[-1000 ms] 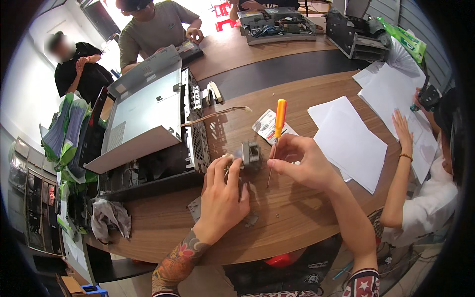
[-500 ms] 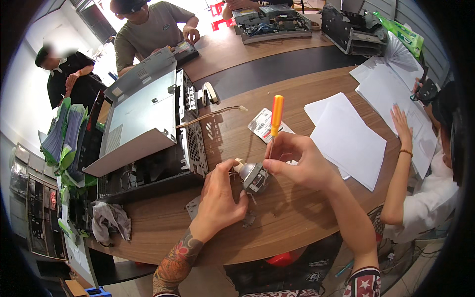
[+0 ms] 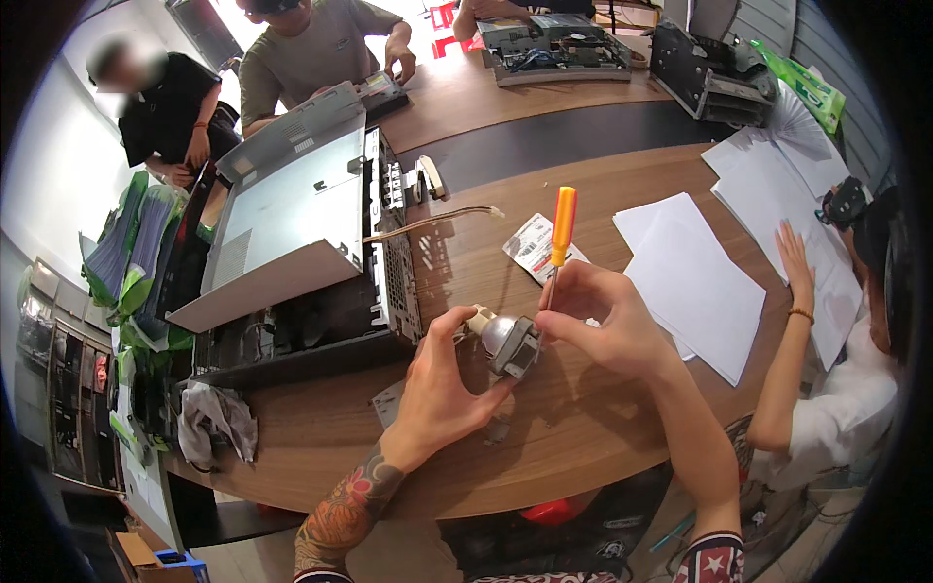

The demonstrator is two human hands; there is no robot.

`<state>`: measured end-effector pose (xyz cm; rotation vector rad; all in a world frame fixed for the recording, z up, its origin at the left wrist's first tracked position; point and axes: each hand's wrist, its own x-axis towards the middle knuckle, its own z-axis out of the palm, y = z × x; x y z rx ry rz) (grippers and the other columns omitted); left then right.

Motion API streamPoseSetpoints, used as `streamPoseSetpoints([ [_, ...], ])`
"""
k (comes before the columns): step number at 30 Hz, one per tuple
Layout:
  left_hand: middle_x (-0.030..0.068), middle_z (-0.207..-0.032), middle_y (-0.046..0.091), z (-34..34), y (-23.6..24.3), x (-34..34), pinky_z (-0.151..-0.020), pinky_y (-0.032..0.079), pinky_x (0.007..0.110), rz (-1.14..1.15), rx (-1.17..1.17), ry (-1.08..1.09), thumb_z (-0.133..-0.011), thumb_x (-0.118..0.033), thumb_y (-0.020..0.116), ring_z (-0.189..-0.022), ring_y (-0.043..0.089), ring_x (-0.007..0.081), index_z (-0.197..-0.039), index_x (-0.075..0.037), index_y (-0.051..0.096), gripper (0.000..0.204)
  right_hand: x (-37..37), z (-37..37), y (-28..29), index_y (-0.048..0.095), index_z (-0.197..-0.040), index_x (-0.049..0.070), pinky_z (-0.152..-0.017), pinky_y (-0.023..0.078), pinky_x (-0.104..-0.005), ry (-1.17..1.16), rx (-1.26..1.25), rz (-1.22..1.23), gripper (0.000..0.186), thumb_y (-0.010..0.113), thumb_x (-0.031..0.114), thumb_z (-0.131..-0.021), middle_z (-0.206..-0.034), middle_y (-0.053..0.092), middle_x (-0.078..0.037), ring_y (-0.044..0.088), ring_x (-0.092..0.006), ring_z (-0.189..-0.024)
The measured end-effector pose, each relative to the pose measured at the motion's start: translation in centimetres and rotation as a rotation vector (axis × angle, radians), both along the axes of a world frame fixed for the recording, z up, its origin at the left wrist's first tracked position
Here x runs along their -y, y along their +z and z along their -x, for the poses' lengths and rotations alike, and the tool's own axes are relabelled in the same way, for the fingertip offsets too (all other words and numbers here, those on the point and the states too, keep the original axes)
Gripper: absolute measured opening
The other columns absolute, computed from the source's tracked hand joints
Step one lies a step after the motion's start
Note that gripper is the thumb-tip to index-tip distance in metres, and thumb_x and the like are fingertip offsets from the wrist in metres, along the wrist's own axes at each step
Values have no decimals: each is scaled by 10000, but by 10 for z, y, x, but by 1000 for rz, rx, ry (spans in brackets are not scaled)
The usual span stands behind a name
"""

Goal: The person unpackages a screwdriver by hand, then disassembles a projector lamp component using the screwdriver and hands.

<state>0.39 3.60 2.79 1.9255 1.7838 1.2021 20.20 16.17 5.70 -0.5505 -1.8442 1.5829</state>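
Between thumb and fingers, my left hand [image 3: 445, 384] grips a projector lamp [image 3: 507, 342] with a rounded silver reflector, a pale ceramic end and a grey frame. My right hand [image 3: 604, 319] pinches the thin shaft of a screwdriver [image 3: 564, 228], its yellow and red handle pointing up. The shaft stands nearly upright beside the lamp's right edge; its tip is hidden by my fingers. Under and beside my left hand lies a flat grey metal piece [image 3: 387, 400], partly covered. A printed card [image 3: 530, 245] lies just beyond the screwdriver.
An opened metal device case [image 3: 292, 228] with its lid raised stands at left, a cable [image 3: 437, 222] reaching from it. White paper sheets [image 3: 695, 282] lie at right. A grey cloth [image 3: 216, 424] is at the near left. Other people sit and stand around the wooden table [image 3: 603, 437].
The lamp has turned in my left hand, so more of its silver reflector shows. The view has shifted slightly. At the far left, the standing person's hands have lowered.
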Motion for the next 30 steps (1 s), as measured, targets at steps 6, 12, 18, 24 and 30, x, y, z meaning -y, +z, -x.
streamPoseSetpoints([
  [6,201,-1291,550,2,1,3,-903,545,432,-72,-34,32,-684,-121,888,-1078,637,372,-1358,-78,426,819,3,0,1,620,-1004,2,-770,590,-297,-22,5,-23,155,726,4,-891,-897,701,-65,714,-153,-847],
  [12,193,-1350,531,-1,6,10,-853,558,438,-240,-293,90,-614,-89,873,-1044,650,366,-1334,-153,502,812,7,0,3,665,-989,25,-806,532,-279,-16,-48,12,114,727,63,-902,-858,717,-44,697,-122,-835],
  [18,200,-1357,531,1,11,12,-824,527,427,-233,-464,136,-623,-101,838,-1072,636,342,-1332,-194,558,768,6,5,0,621,-1004,5,-853,560,-314,-31,-6,-25,154,720,-2,-887,-934,724,-94,719,-183,-933],
  [24,214,-1344,534,0,7,11,-845,471,398,-317,-658,125,-783,-94,698,-1129,598,338,-1308,-259,606,558,10,10,-7,658,-1002,1,-827,548,-293,-26,-16,-111,128,718,16,-890,-932,736,-83,722,-156,-907],
  [30,216,-1348,538,3,10,11,-876,466,393,-299,-682,131,-829,-83,640,-1171,581,346,-1276,-232,635,471,16,12,-6,632,-1011,-16,-836,551,-305,-18,-30,-125,156,721,15,-887,-928,733,-105,736,-184,-928],
])
